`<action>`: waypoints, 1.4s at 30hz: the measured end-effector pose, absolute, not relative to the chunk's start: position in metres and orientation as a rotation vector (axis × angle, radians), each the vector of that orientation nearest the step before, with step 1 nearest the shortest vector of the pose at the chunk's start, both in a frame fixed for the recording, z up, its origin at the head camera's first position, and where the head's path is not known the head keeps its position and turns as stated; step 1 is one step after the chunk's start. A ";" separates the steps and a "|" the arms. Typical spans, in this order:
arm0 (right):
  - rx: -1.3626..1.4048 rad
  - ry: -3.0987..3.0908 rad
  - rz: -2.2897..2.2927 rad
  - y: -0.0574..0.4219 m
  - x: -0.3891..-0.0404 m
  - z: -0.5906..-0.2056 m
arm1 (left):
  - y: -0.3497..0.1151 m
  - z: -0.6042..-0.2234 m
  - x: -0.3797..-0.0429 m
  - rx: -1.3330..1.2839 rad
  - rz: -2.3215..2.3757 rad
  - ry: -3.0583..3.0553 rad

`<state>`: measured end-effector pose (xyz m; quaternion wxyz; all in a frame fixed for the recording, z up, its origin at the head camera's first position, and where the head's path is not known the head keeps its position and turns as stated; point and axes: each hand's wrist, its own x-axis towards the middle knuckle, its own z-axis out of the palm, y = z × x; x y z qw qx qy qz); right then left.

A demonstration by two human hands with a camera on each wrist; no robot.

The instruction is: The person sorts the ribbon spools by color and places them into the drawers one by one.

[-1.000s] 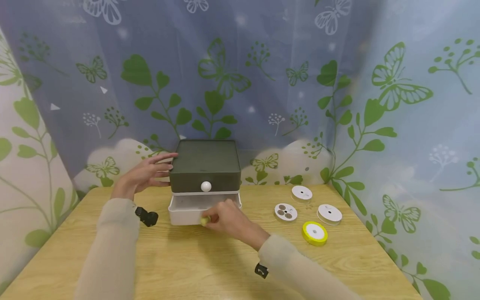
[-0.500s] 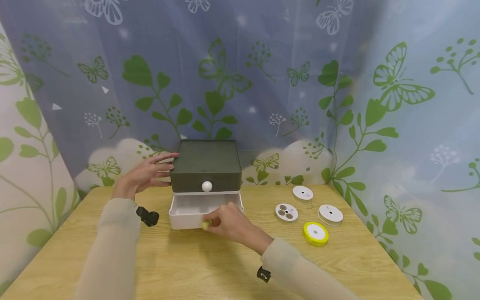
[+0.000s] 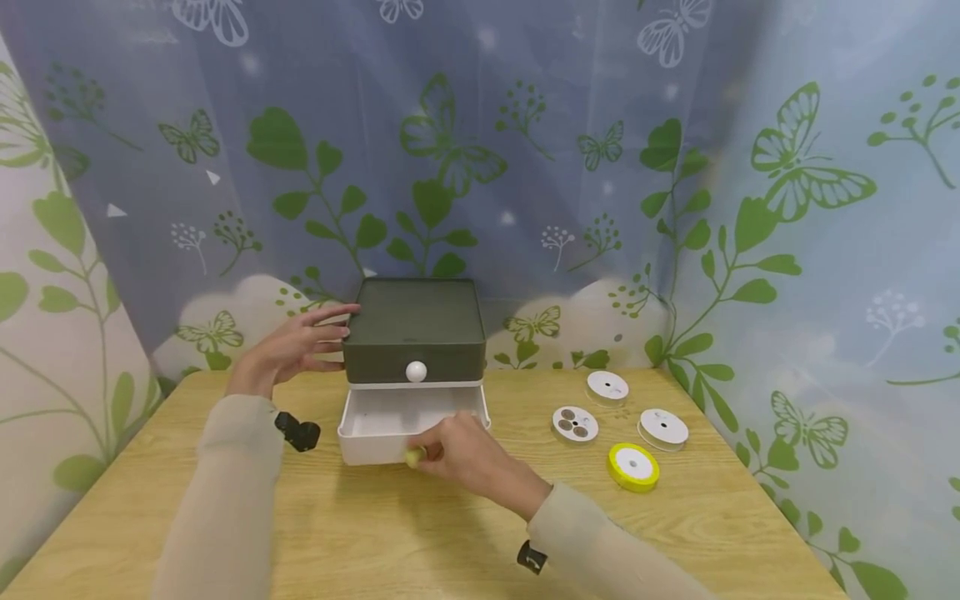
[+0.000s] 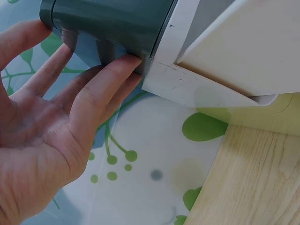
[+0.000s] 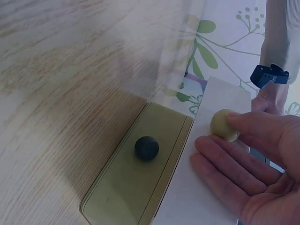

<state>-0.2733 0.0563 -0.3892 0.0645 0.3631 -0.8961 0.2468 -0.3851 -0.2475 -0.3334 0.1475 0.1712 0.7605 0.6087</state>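
A small drawer cabinet (image 3: 420,312) stands on the table, its dark green top drawer closed under a white knob (image 3: 416,372). Below it, the white middle drawer (image 3: 371,450) is pulled partway out. My right hand (image 3: 468,454) pinches that drawer's yellow-green knob (image 5: 220,123) between thumb and fingers. My left hand (image 3: 296,350) rests its extended fingertips on the cabinet's left side, as the left wrist view also shows. In the right wrist view, a yellow-green bottom drawer (image 5: 122,187) with a dark knob (image 5: 146,148) is closed; the white drawer hides it from the head view.
Right of the cabinet lie several ribbon spools: a yellow one (image 3: 633,468), one with brown circles (image 3: 575,435), and white ones at the back (image 3: 615,393) and right (image 3: 663,433). A patterned curtain (image 3: 525,208) hangs behind the wooden table (image 3: 360,533).
The white drawer has slid farther out toward me, with my right hand drawing back on its knob. My left hand stays against the cabinet's side.
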 end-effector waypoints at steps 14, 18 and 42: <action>1.103 -2.726 0.728 0.058 -0.262 -0.390 | -0.246 -0.333 -0.384 0.482 1.755 2.188; 1.101 -2.727 0.713 0.058 -0.259 -0.391 | -0.245 -0.332 -0.383 0.477 1.756 2.187; 1.226 -2.660 0.652 0.064 -0.243 -0.391 | -0.245 -0.332 -0.384 0.452 1.745 2.208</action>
